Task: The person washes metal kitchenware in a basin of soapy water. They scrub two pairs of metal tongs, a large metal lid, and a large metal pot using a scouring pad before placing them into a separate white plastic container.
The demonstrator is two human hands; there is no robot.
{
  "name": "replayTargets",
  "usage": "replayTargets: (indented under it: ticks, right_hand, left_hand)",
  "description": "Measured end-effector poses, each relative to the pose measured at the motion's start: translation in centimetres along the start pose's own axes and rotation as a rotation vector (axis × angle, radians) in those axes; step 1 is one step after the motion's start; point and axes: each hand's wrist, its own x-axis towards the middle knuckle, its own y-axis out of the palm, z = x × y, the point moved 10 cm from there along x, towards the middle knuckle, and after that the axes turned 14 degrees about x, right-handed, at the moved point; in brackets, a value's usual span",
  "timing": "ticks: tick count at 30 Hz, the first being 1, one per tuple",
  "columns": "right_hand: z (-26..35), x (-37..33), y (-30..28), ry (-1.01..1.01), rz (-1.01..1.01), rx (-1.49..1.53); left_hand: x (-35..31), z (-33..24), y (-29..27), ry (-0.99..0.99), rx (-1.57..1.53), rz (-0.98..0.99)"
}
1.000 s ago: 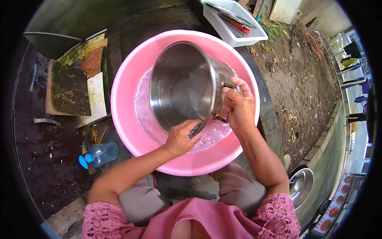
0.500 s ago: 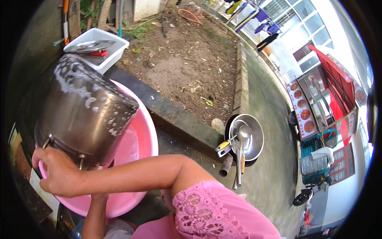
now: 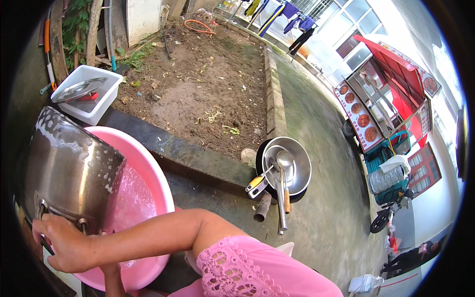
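Note:
A large steel stockpot (image 3: 74, 168) is tilted over the left side of a pink tub (image 3: 161, 183), with white suds streaking its wall. Sudsy water shows inside the tub. My right hand (image 3: 64, 242) is closed around the pot's metal side handle, its arm stretched across the tub from the right. Below that forearm, only the wrist part of my left hand (image 3: 111, 270) comes into sight. Its fingers are hidden behind the right arm, so their hold cannot be made out.
Behind the tub stands a white plastic basin (image 3: 99, 99) with a metal lid (image 3: 81, 90). To the right, a wok (image 3: 302, 171) holds ladles beside a short pipe (image 3: 262, 208). A concrete curb (image 3: 198, 161) borders a soil bed (image 3: 198, 99). A red-roofed food cart (image 3: 391, 94) stands farther right.
The view has shifted, so the surroundings sit farther left. Relative to the tub, the pot has moved left, uncovering more sudsy water. My right hand keeps its grip on the handle.

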Motion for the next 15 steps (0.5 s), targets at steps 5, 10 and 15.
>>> replayTargets:
  ticks: [5,10,15]
  right_hand:
    - [-0.6,0.5,-7.0,-0.064,-0.295,0.008]
    - [-7.2,-1.2,-11.3,0.097,-0.412,0.020]
    - [-12.0,-2.8,-14.0,0.178,-0.523,0.064]
  left_hand:
    - [1.6,-5.8,1.2,0.007,0.486,0.099]
    - [1.9,-5.1,1.9,0.218,0.669,0.060]
    - [2.0,-4.1,3.8,0.074,0.805,0.131]
